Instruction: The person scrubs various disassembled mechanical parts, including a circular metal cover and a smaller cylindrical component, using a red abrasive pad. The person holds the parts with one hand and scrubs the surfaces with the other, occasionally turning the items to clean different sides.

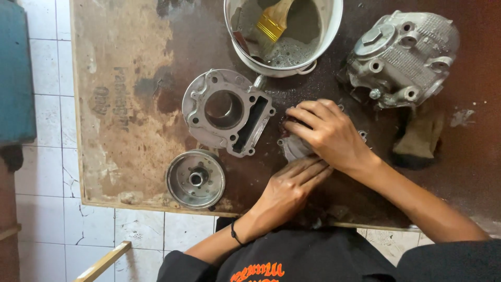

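My right hand [326, 133] lies over a small grey metal engine part [293, 148] on the stained wooden board [125, 104], fingers curled on it. Just below, my left hand [289, 188] presses flat against the same part's lower edge, fingers together. Most of the part is hidden under both hands. To the left of the hands stands a grey engine cylinder block [228, 111] with a round bore. A round metal flywheel rotor [195, 179] sits near the board's front edge.
A white bucket [318, 39] with soapy liquid and a yellow-handled brush [274, 21] stands at the back. A finned cylinder head [402, 57] lies at the back right, a dark rag [417, 138] beneath it. White tiled floor [47, 172] surrounds the board; a teal object [15, 73] sits far left.
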